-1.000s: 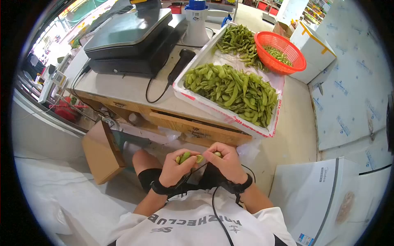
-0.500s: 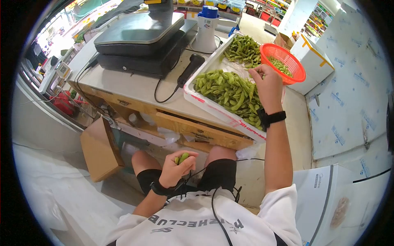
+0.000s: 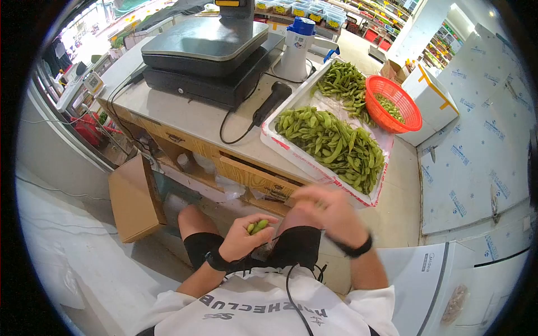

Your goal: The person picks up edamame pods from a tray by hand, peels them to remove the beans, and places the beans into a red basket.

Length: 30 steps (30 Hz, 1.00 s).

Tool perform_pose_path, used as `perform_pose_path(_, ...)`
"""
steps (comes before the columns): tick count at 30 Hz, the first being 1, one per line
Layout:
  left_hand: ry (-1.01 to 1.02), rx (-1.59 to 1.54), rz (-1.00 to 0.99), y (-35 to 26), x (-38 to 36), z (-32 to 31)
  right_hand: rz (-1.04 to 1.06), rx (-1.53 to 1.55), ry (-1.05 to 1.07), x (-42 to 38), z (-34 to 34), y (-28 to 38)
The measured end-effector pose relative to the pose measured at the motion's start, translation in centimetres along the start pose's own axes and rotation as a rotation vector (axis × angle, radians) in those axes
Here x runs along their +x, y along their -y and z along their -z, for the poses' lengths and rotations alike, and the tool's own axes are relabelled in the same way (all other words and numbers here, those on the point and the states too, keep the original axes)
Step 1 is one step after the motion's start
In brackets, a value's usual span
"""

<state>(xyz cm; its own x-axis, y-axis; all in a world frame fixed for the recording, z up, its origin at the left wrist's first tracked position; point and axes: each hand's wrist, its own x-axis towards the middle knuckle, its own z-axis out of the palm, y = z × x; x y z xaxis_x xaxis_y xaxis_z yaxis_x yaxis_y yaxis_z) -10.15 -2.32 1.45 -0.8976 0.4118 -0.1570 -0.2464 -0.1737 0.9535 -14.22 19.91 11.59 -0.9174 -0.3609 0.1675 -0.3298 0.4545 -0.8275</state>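
My left hand (image 3: 242, 238) rests above my lap with its fingers closed around a green bean pod (image 3: 258, 226). My right hand (image 3: 328, 210) is blurred by motion, just right of the left hand and below the counter edge; its fingers look spread and I see nothing in them. On the counter stands a white tray (image 3: 291, 155) heaped with green bean pods (image 3: 333, 143). An orange basket (image 3: 394, 104) with shelled beans sits at the tray's far right corner.
A black scale (image 3: 204, 50) and a handheld scanner (image 3: 272, 101) occupy the counter to the left of the tray. A white and blue megaphone (image 3: 297, 47) stands behind them. A cardboard box (image 3: 131, 196) is on the floor at left, white foam boxes (image 3: 437, 274) at right.
My right hand has come back from the orange basket down to my lap, close to the left hand. The left hand has kept hold of its pod.
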Motion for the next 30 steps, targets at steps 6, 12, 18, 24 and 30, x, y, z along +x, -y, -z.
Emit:
perform_pose_path(6,0.135,0.285,-0.063,1.1,0.3,-0.3,-0.214,0.147,0.150,-3.8,-6.3,-2.7)
perform_pose_path(12,0.192,0.252,-0.001,0.8,0.3,-0.6,-0.334,0.528,0.139,-4.8,-6.5,-4.1)
perform_pose_path(18,0.178,0.095,0.071,1.4,0.1,-0.6,-0.377,0.607,0.113,-4.6,-6.3,-5.0)
perform_pose_path(24,0.161,0.246,0.045,1.2,-0.1,-0.6,-0.290,0.430,0.165,-4.7,-6.7,-5.4)
perform_pose_path(30,0.184,0.121,0.120,1.6,-0.2,-0.5,-0.257,0.425,0.211,-4.9,-6.7,-5.0)
